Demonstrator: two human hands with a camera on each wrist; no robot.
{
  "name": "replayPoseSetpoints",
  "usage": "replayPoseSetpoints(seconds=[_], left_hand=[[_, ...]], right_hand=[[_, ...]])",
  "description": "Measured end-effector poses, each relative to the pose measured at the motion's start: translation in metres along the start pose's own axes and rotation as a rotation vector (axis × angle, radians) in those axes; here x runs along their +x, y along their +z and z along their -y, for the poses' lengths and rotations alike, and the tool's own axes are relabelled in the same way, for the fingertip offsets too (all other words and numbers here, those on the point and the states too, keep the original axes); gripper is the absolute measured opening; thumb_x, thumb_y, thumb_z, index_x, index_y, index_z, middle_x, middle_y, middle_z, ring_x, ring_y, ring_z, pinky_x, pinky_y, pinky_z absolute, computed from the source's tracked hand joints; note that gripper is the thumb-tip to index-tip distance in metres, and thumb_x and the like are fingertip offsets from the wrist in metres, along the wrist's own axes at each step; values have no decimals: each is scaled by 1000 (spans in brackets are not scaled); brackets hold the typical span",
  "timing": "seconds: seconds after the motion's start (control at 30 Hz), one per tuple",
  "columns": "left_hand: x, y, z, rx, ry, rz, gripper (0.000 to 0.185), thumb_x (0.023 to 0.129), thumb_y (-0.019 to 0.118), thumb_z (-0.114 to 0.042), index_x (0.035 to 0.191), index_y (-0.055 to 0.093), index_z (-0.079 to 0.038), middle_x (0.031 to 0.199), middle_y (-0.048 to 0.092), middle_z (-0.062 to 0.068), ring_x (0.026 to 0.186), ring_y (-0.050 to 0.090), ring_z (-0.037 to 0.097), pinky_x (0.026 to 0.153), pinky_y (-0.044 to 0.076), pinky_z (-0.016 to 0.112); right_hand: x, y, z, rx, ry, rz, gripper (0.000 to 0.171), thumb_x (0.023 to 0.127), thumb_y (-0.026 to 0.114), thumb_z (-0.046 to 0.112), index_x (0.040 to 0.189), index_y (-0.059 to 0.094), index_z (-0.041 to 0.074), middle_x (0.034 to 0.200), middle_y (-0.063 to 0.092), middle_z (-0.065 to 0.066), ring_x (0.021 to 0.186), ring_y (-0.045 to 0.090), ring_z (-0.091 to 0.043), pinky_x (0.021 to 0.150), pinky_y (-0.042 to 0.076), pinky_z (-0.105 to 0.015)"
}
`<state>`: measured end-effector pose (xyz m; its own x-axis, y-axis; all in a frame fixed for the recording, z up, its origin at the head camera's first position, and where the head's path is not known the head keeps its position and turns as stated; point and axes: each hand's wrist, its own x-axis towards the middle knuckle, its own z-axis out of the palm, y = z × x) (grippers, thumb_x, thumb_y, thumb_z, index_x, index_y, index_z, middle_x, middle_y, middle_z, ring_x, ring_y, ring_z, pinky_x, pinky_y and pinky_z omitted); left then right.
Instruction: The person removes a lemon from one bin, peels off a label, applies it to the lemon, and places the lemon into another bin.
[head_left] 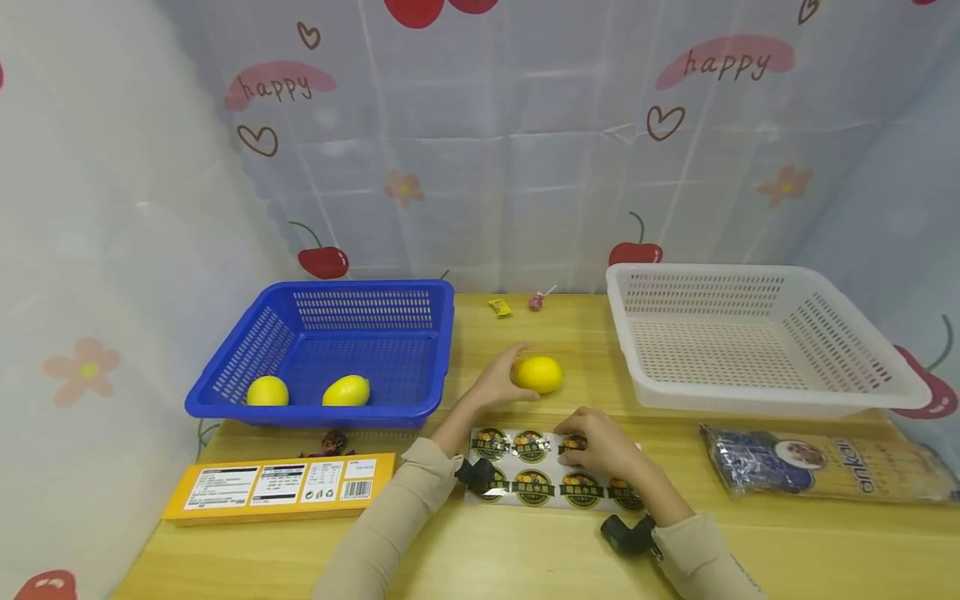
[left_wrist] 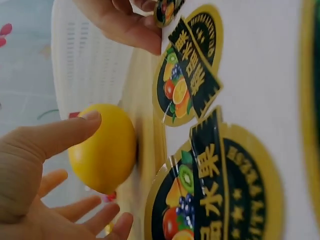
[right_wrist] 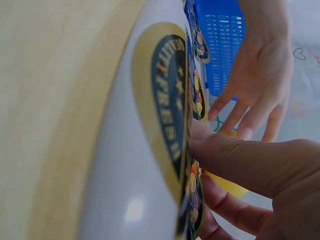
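A yellow lemon lies on the table between the two baskets. My left hand is at its left side, thumb over the lemon and fingers spread loosely in the left wrist view. Whether the fingertips press on it, I cannot tell. Nearer to me is a white sheet of round fruit stickers, black and gold with fruit pictures. Over its upper row, my right hand pinches the edge of a sticker between thumb and fingers. The hand partly covers that sticker.
At the left stands a blue basket holding two lemons. A white basket is at the right. An orange box and a noodle packet flank the sheet. A yellow candy and a lollipop lie at the back.
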<state>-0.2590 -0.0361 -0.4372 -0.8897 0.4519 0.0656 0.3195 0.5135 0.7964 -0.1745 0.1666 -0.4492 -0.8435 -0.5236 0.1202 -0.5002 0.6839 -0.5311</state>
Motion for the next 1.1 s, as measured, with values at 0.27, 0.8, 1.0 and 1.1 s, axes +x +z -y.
replayPoseSetpoints(seconds=[0.27, 0.8, 1.0, 1.1], left_hand=[[-52, -10, -11, 244, -6, 8, 59, 75, 77, -14, 126, 53, 0, 121, 58, 18, 111, 54, 31, 93, 45, 43], [-86, -11, 9, 376, -5, 40, 10, 76, 74, -3, 80, 66, -9, 76, 60, 0, 72, 54, 12, 65, 46, 24], [-89, -15, 16, 148, 15, 4, 5, 78, 67, 4, 77, 65, 0, 73, 62, 3, 67, 53, 9, 62, 46, 20], [-91, -19, 18, 29, 24, -11, 2, 79, 65, 4, 81, 64, 4, 76, 63, 6, 68, 54, 10, 63, 47, 20]], right_hand=[[2, 1, 2, 7, 25, 11, 31, 74, 79, 13, 101, 70, 2, 90, 64, -5, 83, 58, -20, 72, 48, -34], [22, 15, 36, -116, -26, 44, 25, 80, 73, 14, 104, 70, 7, 95, 64, -6, 86, 57, -23, 72, 47, -39], [32, 20, 34, -25, 15, 69, 15, 78, 75, 11, 92, 73, 8, 85, 62, 2, 79, 54, -13, 68, 46, -30], [34, 19, 32, -14, 28, 77, 14, 78, 75, 12, 91, 73, 9, 84, 61, 3, 79, 53, -12, 68, 45, -29]])
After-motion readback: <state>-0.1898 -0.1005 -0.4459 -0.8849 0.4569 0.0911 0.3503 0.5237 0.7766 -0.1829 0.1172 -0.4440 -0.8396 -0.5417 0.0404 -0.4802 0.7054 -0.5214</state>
